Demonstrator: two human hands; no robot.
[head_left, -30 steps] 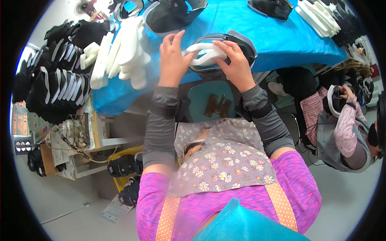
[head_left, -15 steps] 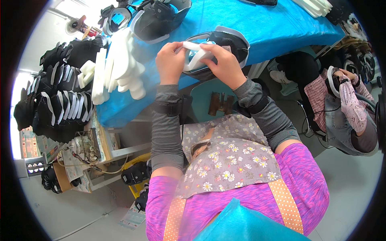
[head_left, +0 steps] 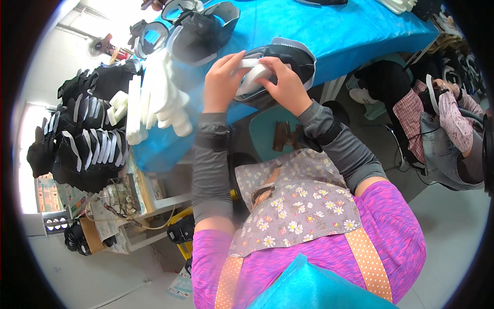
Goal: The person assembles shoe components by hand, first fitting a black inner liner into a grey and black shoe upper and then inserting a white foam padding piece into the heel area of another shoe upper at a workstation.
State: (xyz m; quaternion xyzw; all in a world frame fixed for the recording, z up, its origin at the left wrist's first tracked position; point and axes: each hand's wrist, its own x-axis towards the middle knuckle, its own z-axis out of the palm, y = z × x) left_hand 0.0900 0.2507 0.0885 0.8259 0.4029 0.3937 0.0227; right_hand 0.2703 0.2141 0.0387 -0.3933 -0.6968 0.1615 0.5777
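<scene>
A bent white foam strip (head_left: 253,78) is held between my two hands. My left hand (head_left: 220,85) pinches its left end with thumb and fingers. My right hand (head_left: 286,85) grips the strip's right side, the thumb underneath. Right behind and below it, at the table's front edge, lies a black fabric piece (head_left: 294,54) with a pale grey rim, curved like a shoe upper. My hands cover part of this piece, and whether the foam touches it I cannot tell.
White foam pieces (head_left: 165,98) are heaped on the blue-covered table (head_left: 360,38) at left. Similar black pieces (head_left: 203,41) stand behind them. Stacked black pieces with pale edges (head_left: 85,154) fill the far left. A seated co-worker (head_left: 437,123) is at right, a teal stool (head_left: 262,131) below the table.
My left hand's fingers have shifted on the foam strip, and the strip is bent into a tighter fold. The whole view has shifted slightly.
</scene>
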